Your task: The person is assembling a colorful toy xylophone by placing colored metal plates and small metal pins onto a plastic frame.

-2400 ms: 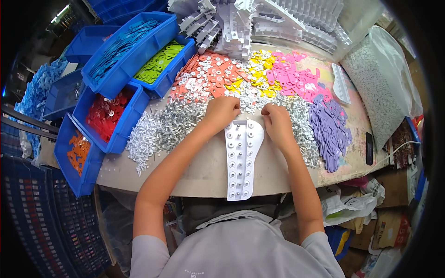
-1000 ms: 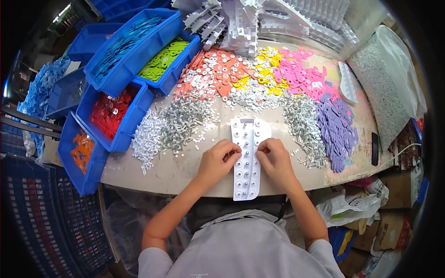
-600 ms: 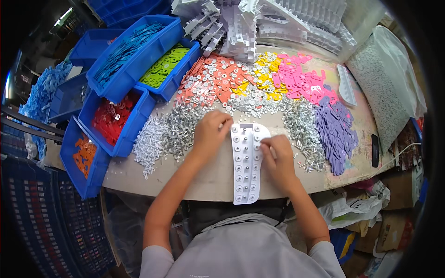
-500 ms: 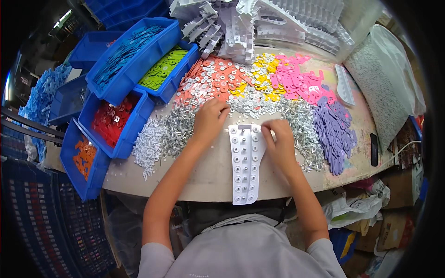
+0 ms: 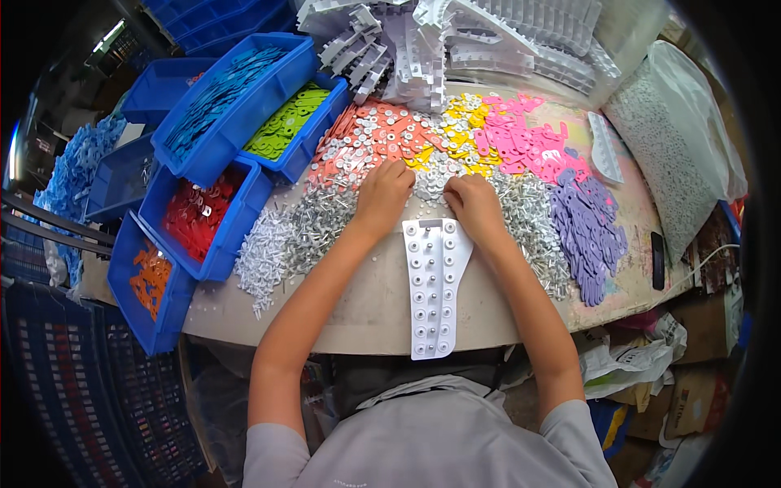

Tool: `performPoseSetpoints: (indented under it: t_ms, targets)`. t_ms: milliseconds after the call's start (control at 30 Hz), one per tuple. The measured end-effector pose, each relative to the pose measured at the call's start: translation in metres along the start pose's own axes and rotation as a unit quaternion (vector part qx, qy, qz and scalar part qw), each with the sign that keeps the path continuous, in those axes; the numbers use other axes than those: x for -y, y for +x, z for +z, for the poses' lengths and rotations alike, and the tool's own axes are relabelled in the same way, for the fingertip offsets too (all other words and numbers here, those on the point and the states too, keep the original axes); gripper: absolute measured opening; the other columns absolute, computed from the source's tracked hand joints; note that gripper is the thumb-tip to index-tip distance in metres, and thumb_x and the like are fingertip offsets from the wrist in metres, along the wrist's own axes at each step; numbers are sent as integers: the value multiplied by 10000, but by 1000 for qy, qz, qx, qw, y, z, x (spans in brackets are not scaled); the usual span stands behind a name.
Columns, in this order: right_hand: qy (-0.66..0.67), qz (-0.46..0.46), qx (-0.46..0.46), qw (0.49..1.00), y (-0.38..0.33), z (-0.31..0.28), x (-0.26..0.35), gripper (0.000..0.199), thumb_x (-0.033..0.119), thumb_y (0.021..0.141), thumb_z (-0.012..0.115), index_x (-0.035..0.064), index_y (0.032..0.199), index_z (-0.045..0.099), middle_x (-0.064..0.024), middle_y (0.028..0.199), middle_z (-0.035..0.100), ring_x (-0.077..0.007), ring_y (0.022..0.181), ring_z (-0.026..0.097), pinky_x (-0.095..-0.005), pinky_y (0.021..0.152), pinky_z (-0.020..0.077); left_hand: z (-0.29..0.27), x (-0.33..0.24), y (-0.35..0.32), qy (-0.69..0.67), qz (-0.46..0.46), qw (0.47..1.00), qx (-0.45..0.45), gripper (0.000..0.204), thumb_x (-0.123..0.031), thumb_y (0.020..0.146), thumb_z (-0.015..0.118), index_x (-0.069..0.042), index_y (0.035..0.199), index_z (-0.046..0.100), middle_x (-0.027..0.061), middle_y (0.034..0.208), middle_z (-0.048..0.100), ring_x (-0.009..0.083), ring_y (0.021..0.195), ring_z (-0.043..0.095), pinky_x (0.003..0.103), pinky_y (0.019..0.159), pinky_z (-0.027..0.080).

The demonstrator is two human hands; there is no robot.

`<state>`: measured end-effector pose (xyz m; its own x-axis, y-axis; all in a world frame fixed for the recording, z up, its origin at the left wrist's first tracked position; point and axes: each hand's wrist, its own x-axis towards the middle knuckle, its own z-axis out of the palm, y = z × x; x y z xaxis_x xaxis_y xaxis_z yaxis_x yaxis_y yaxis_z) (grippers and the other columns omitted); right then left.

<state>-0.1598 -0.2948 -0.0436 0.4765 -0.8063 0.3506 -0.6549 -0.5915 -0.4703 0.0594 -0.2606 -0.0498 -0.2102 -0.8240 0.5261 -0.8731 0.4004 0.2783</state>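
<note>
Both hands, left hand [image 5: 384,189] and right hand [image 5: 474,205], reached forward, fingers curled into metal pieces [image 5: 435,172] beyond one tray [image 5: 434,285].

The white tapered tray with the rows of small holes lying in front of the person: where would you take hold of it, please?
Probably by the narrow near end of the white tray, from the person's side. It tapers there and juts past the table edge, so fingers can get under it. The wide far end is crowded by both hands, left hand and right hand, and the piles of small silver parts.
</note>
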Motion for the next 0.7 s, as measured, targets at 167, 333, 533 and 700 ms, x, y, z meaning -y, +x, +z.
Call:
performPoseSetpoints:
  t_ms: [167,333,533,700]
  targets:
    - [-47,27,-56,997,-5,-2,-1,80,75,899,714,28,958,686,-152,915,691,-344,887,649,-441,823,514,-8,-6,0,-17,-13,1000,-3,126,-76,825,740,-59,904,644,83,956,638,283,986,637,431,839,508]
    - [94,73,-69,990,-48,-53,32,79,55,934,679,17,1003,681,-134,938,695,-308,921,646,-391,844,503,-55,-34,-30,-268,-221,937,29,184,-42,875,738,-44,1058,725,88,932,692,200,858,641,322,771,512]
    - [188,74,53,978,-116,-77,81,94,24,935,644,1,1021,675,-115,968,673,-281,966,614,-362,885,478,-92,-83,-98,-372,-152,907,129,117,-27,885,752,-44,1000,764,60,941,669,193,868,626,300,771,504]
    - [194,79,79,975,-134,-59,88,68,13,929,642,0,994,654,-142,961,640,-322,971,582,-393,872,473,-86,-102,-115,-369,-166,902,152,110,-27,902,735,-25,1012,744,63,984,624,201,943,623,309,822,503]
